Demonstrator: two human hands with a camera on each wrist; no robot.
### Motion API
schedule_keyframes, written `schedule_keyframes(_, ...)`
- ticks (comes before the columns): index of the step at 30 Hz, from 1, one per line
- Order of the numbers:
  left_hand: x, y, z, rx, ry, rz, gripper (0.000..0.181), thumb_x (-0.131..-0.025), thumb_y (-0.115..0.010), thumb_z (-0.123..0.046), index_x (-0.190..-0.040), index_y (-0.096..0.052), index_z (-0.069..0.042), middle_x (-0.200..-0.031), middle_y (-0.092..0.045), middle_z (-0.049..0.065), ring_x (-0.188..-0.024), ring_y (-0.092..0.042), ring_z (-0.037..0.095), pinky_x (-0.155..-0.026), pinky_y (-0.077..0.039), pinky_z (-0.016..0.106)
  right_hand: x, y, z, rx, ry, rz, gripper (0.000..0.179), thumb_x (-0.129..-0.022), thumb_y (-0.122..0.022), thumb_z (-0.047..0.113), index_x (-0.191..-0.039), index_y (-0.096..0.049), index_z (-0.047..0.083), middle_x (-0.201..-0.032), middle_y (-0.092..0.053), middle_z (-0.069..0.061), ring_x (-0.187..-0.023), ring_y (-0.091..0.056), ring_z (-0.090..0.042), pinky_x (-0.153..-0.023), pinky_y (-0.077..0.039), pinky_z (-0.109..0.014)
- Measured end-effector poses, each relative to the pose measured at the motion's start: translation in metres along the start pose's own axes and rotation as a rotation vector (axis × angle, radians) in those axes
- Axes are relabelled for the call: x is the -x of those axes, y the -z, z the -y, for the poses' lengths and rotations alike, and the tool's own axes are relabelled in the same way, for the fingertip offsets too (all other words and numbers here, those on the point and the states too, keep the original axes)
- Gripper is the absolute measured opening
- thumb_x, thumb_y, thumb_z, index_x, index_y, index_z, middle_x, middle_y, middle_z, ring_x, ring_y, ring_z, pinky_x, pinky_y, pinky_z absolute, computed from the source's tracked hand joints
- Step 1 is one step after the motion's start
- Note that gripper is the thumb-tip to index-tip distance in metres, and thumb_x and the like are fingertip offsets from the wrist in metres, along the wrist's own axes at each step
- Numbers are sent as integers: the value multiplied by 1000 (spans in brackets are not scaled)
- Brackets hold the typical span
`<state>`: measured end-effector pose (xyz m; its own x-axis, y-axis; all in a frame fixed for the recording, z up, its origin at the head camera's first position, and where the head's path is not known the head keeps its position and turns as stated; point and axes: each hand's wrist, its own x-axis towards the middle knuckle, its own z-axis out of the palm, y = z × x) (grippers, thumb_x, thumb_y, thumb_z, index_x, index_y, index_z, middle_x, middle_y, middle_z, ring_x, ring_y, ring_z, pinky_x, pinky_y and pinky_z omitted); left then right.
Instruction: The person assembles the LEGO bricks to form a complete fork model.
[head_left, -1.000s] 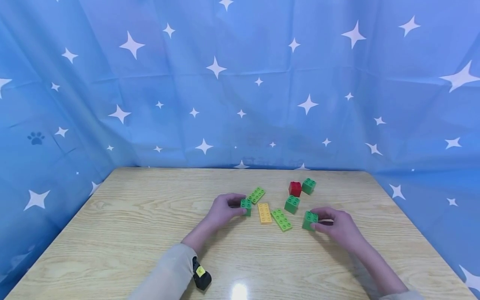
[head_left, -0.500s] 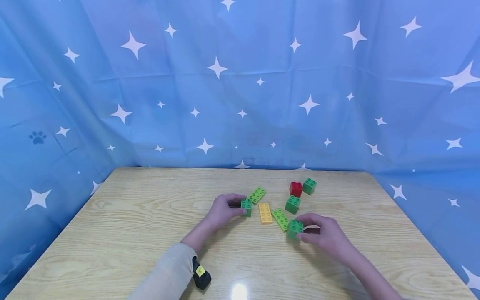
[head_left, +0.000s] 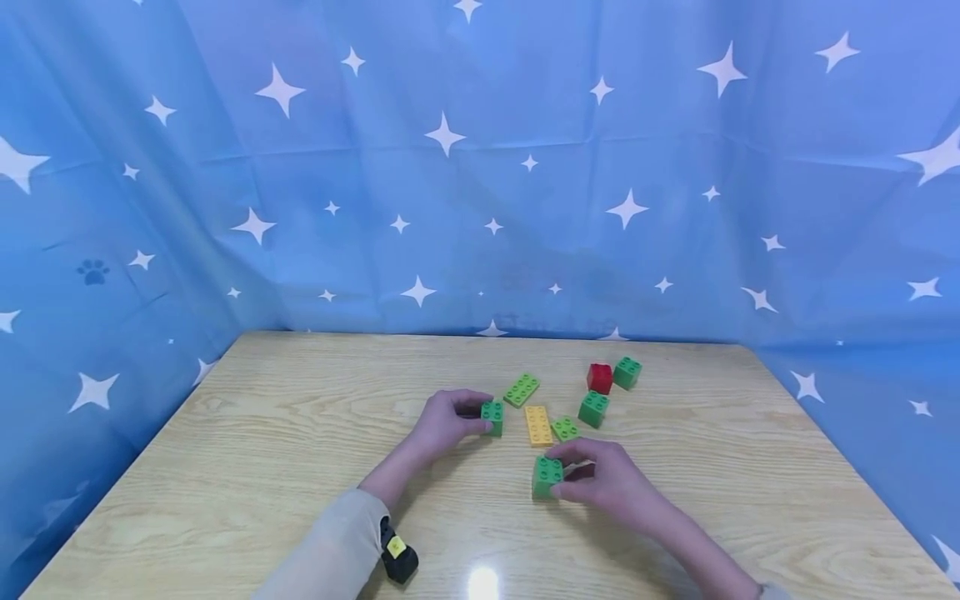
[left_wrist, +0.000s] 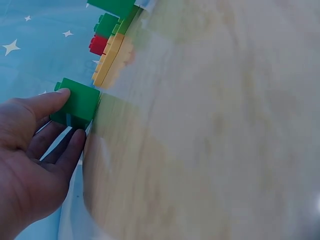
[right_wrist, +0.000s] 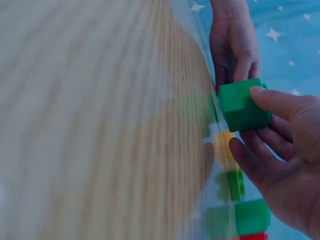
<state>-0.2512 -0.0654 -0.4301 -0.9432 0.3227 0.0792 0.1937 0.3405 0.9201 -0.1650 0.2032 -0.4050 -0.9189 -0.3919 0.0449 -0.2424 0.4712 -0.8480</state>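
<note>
My left hand (head_left: 446,423) pinches a green toy brick (head_left: 492,417) between thumb and fingers, low at the table; the left wrist view shows the thumb on the near side of that brick (left_wrist: 80,102). My right hand (head_left: 600,479) grips a second green brick (head_left: 547,477) to the right and nearer the front, studs upward. In the right wrist view its thumb presses one face of the brick (right_wrist: 244,106). Between and beyond the hands lie a yellow flat brick (head_left: 538,426) and a light green flat brick (head_left: 565,429), the latter partly hidden by the right hand.
Behind them sit another light green flat brick (head_left: 521,389), a green brick (head_left: 593,408), a red brick (head_left: 600,378) and a further green brick (head_left: 627,372). The wooden table (head_left: 247,433) ends at a blue star-patterned curtain (head_left: 450,208).
My right hand has carried its green brick leftward and toward the front, passing the light green flat brick. The left hand stays in place with its brick. The head view has turned slightly left.
</note>
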Motion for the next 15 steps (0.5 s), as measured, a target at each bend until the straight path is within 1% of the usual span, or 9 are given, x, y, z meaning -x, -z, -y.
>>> schedule_keyframes(5, 5, 4, -1, 0, -19, 7, 40, -89, -80, -10, -127, -71, -4, -120, -72, 9, -114, -66, 27, -96, -54, 41, -7, -8, 1, 12, 10, 16, 40, -83, -85, 10, -120, -71, 2, -114, -70, -8, -101, -67, -27, -83, -58, -28)
schedule_keyframes(10, 13, 9, -3, 2, -31, 16, 41, -90, -80, -11, -128, -70, -3, -123, -71, 10, -117, -65, 30, -97, -54, 42, -11, -16, 1, -5, 33, 39, 39, -83, -85, 7, -119, -70, 0, -114, -70, -10, -102, -67, -28, -87, -58, -35)
schedule_keyframes(15, 23, 13, -4, -11, -33, 13, 41, -90, -79, -12, -129, -70, -4, -123, -71, 9, -117, -65, 29, -96, -54, 42, -13, -21, 2, -28, 18, 42, 39, -83, -85, 7, -118, -70, 1, -111, -70, -7, -100, -67, -25, -87, -58, -35)
